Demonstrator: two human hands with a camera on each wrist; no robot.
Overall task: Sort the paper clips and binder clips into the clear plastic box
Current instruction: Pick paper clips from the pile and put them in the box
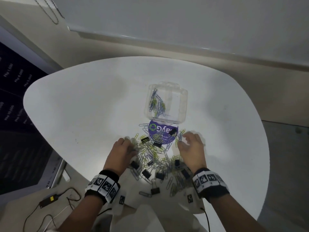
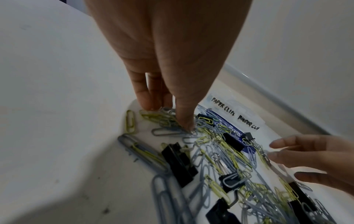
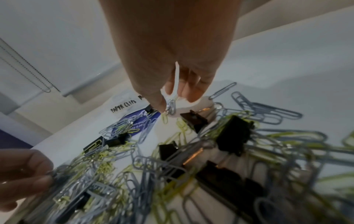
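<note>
A clear plastic box (image 1: 181,104) stands open mid-table, with several grey and yellow paper clips in its left compartment; its right compartment looks bare. Its front carries handwritten labels (image 2: 223,107). In front of it lies a mixed pile of grey and yellow paper clips (image 1: 158,158) and black binder clips (image 1: 147,173). My left hand (image 1: 128,144) is down on the pile's left side, thumb and fingers (image 2: 147,104) closing on paper clips. My right hand (image 1: 181,139) is at the pile's right, pinching a few grey paper clips (image 3: 171,104) just above the table.
A round purple card (image 1: 160,131) lies under the clips between pile and box. The white table (image 1: 83,106) has bare room left and right of the pile. A dark printed panel (image 1: 16,123) stands at left; cables and an adapter (image 1: 48,200) lie below.
</note>
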